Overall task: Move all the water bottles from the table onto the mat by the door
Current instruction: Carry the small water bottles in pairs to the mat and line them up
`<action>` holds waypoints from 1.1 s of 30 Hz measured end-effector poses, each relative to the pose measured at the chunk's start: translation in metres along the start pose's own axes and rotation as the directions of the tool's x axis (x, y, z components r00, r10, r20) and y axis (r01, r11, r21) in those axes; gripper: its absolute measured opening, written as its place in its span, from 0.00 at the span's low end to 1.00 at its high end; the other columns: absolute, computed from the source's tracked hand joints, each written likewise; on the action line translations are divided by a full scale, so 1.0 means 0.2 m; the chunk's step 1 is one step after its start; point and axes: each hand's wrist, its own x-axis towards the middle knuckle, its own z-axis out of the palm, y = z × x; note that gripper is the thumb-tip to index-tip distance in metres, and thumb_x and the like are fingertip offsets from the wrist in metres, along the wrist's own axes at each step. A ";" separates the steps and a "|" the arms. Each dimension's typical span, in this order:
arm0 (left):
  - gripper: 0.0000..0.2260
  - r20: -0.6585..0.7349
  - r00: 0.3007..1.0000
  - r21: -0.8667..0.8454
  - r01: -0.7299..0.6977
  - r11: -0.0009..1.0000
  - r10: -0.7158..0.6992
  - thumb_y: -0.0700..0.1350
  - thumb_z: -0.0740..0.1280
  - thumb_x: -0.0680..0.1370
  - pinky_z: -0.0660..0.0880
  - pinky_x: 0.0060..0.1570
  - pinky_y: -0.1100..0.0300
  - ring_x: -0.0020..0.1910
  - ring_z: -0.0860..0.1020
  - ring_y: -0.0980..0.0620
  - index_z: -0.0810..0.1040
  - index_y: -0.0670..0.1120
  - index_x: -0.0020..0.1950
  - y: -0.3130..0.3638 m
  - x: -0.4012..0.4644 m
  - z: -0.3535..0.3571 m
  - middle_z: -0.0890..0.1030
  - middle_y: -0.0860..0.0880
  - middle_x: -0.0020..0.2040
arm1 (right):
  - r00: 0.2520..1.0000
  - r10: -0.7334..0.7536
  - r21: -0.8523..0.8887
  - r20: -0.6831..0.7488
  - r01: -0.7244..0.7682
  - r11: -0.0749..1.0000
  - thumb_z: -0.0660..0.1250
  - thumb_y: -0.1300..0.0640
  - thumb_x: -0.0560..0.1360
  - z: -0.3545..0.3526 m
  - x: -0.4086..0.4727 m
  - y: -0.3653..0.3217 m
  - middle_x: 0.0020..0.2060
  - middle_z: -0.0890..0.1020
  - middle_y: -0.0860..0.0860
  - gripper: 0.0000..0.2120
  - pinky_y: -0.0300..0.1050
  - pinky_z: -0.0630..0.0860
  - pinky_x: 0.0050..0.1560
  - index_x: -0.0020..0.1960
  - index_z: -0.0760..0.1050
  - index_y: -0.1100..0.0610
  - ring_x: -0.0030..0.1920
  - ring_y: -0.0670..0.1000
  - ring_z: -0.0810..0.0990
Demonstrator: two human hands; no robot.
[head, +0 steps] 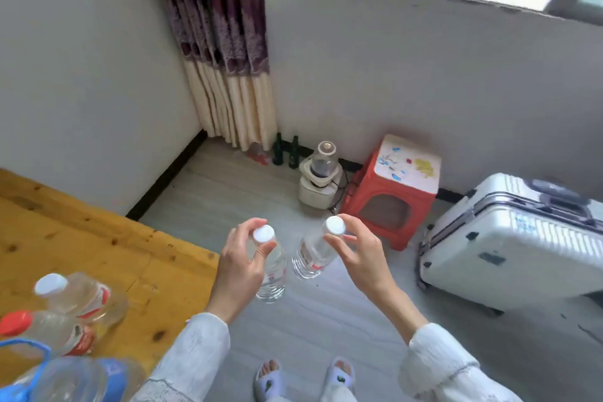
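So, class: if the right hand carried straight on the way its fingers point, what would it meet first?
The right hand points forward-left, so most likely the bottle in the left hand, since the two bottles hang close together. Depth is hard to judge.

A yellow wooden table (98,248) at lower left bears a white-capped bottle (78,295), a red-capped bottle (49,333) and a large blue-handled jug (65,378), while the grey floor (228,192) carries a red stool (391,192), a white suitcase (509,248), a small appliance (321,176) and two dark bottles (285,152) by the wall
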 end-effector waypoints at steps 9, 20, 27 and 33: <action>0.12 0.353 0.889 -0.117 -0.269 0.956 0.293 0.37 0.68 0.73 0.68 0.55 0.62 0.54 0.74 0.50 0.74 0.44 0.56 0.53 -0.30 0.75 0.75 0.55 0.50 | 0.913 0.146 0.058 -0.381 -0.134 0.989 0.68 0.55 0.72 -0.89 -0.57 0.25 0.50 0.79 0.51 0.11 0.54 0.75 0.57 0.53 0.74 0.55 0.52 0.51 0.77; 0.11 0.603 0.674 -0.312 -0.293 0.904 0.427 0.37 0.67 0.74 0.72 0.57 0.50 0.53 0.76 0.45 0.74 0.45 0.55 1.18 -1.01 1.83 0.76 0.47 0.51 | 0.631 0.280 0.096 -0.724 -0.309 0.946 0.69 0.59 0.71 -2.01 -1.50 0.68 0.49 0.79 0.54 0.11 0.49 0.74 0.56 0.53 0.75 0.58 0.51 0.54 0.78; 0.10 0.774 0.374 -0.429 -0.282 0.858 0.510 0.42 0.65 0.76 0.74 0.55 0.44 0.52 0.77 0.44 0.72 0.56 0.52 1.62 -1.47 2.54 0.77 0.55 0.51 | 0.342 0.327 0.174 -0.881 -0.410 0.896 0.68 0.56 0.72 -2.62 -2.03 0.94 0.51 0.79 0.53 0.13 0.45 0.73 0.54 0.55 0.74 0.57 0.52 0.53 0.78; 0.09 0.821 0.163 -0.507 -0.234 0.830 0.548 0.44 0.64 0.76 0.73 0.57 0.46 0.54 0.77 0.47 0.73 0.54 0.55 1.96 -1.81 3.20 0.77 0.52 0.53 | 0.126 0.345 0.253 -0.930 -0.464 0.849 0.68 0.56 0.72 -3.12 -2.34 1.19 0.54 0.80 0.53 0.15 0.47 0.74 0.57 0.57 0.74 0.58 0.55 0.52 0.78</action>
